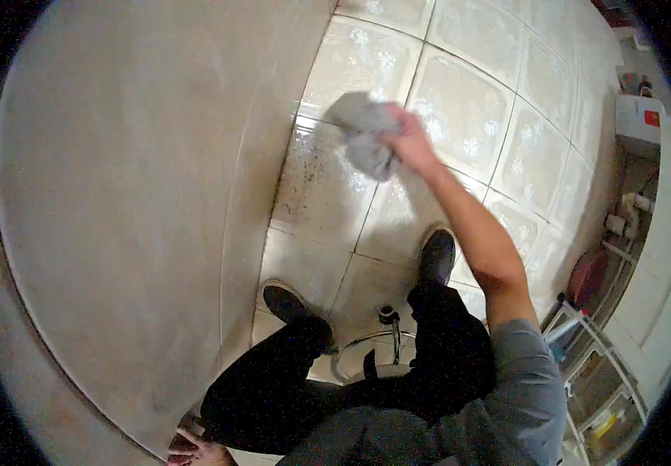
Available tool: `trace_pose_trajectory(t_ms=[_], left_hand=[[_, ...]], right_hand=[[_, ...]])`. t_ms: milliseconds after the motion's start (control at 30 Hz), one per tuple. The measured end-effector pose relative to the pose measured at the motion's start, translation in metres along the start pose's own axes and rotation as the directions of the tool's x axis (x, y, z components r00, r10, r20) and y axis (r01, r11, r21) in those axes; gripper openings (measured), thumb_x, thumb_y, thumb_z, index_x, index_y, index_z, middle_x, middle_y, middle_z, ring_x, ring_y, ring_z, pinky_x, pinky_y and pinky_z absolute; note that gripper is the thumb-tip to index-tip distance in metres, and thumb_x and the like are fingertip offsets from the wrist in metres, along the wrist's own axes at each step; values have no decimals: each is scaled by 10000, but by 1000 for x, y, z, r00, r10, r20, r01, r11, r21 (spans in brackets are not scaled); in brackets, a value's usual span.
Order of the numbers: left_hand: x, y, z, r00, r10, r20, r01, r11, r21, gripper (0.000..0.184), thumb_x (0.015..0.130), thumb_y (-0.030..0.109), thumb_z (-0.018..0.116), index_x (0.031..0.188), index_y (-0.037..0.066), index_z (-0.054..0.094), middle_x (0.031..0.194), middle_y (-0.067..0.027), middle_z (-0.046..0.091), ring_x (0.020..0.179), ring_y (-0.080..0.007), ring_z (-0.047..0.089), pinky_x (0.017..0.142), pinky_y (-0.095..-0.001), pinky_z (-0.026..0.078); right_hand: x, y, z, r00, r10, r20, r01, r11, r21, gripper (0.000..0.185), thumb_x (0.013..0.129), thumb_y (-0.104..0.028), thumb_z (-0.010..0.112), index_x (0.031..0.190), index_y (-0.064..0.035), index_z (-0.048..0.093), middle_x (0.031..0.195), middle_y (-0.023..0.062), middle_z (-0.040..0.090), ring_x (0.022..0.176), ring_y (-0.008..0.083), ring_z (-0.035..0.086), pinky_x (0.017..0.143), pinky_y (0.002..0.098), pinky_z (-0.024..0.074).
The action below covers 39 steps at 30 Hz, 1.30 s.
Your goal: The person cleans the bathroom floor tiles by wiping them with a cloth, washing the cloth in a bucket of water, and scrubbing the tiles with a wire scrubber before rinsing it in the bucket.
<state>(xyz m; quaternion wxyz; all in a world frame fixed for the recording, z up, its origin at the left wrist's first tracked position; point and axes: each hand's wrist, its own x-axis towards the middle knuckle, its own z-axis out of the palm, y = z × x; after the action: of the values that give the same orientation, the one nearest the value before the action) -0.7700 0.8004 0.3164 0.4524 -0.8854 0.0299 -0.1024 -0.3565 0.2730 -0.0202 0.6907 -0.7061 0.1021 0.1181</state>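
A grey cloth (368, 140) hangs bunched in my right hand (410, 141), whose fingers are wrapped round its right side. Below the cloth lies the pale tiled floor (467, 101), with dark specks and wet shine on the tile beside it. My left hand (199, 450) is at the bottom left, near my knee and the edge of a large smooth beige surface (141, 194). Its fingers are spread, and nothing shows in them.
My shoes (438, 252) stand on the tiles, with a chrome stool base (394, 342) between my legs. At the right are a shelf rack (622, 373) with items, a dark red basin (588, 278), pipes (632, 213) and a white box (638, 120).
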Motion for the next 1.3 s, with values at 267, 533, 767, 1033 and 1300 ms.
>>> trace_pose_trajectory(t_ms=[267, 533, 767, 1033, 1300], left_hand=[[9, -1, -20, 1000, 23, 4, -23, 1000, 13, 654, 924, 519, 553, 1474, 183, 444, 1593, -265, 161, 1402, -575, 149, 1055, -731, 195], [21, 5, -22, 999, -23, -41, 18, 991, -130, 544, 915, 398, 587, 1411, 180, 537, 1542, -194, 361, 1390, -527, 275, 1103, -682, 156], [6, 3, -3, 911, -115, -395, -87, 884, -459, 488, 913, 284, 573, 1361, 98, 515, 1429, -211, 502, 1394, -460, 347, 1143, -604, 220], [-61, -68, -25, 749, -267, -606, -35, 898, -438, 568, 903, 319, 620, 1370, 43, 449, 1343, -295, 520, 1331, -444, 427, 1104, -630, 284], [-78, -95, 20, 805, -202, -558, 180, 979, -95, 470, 951, 425, 565, 1289, 98, 570, 1328, -180, 588, 1217, -410, 526, 1070, -556, 336]], right_hand=[[-36, 117, -43, 831, -355, -429, -161, 584, -795, 543, 706, -8, 641, 1245, -33, 574, 1263, 249, 525, 1192, 427, 508, 1025, 464, 423], [-29, 84, 80, 980, -109, -169, 64, 966, -250, 403, 792, -81, 700, 1172, 28, 622, 1042, 136, 702, 938, 235, 663, 867, 361, 524], [-104, -117, 76, 672, -740, 17, 528, 463, -712, 337, 805, -49, 678, 1126, 43, 632, 985, 139, 707, 880, 211, 673, 799, 334, 536], [-104, -159, 119, 473, -860, -190, 525, 448, -723, 391, 735, 14, 590, 1120, 44, 649, 976, 211, 704, 871, 344, 689, 818, 389, 538], [-134, -147, 116, 924, -297, -242, 190, 904, -384, 379, 741, 72, 638, 1116, 24, 615, 1015, 122, 678, 943, 209, 656, 847, 326, 535]])
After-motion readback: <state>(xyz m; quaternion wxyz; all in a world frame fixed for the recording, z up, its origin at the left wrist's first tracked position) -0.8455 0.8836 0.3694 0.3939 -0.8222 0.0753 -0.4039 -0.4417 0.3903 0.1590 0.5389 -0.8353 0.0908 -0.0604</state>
